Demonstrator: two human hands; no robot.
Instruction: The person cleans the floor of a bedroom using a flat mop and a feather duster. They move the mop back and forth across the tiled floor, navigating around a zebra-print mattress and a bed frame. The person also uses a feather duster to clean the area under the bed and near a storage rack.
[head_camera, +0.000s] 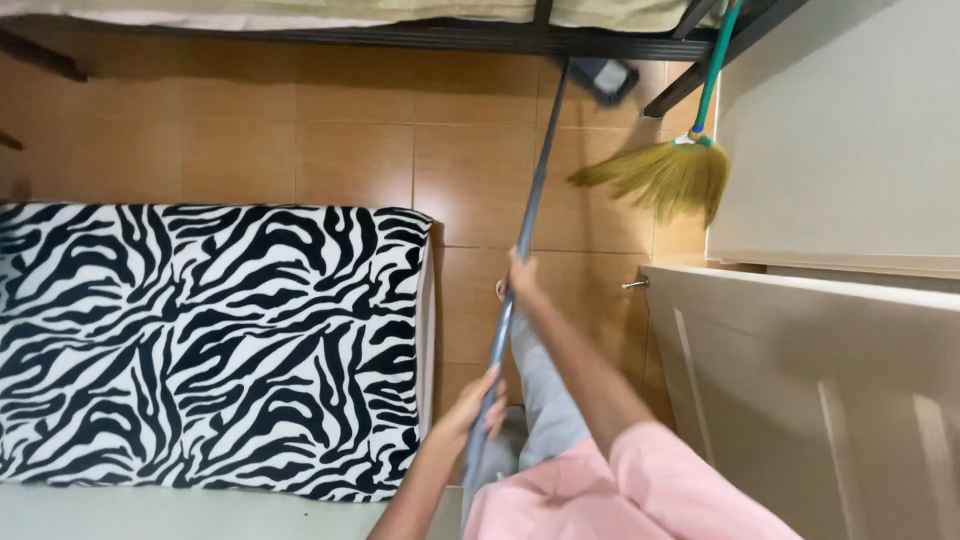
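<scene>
Both hands on the mop handle (527, 225), a long grey pole. Right hand (520, 272) is wrapped shut around it farther along, left hand (478, 405) closed on the near end. Pole slopes out over the brown tiled floor (300, 150); its dark mop head (606, 78) sits at the bed frame (450, 38). Straw broom (670, 172) with green handle leans just right of it. Zebra-print mattress (200, 340) lies left, white door (820, 390) right.
</scene>
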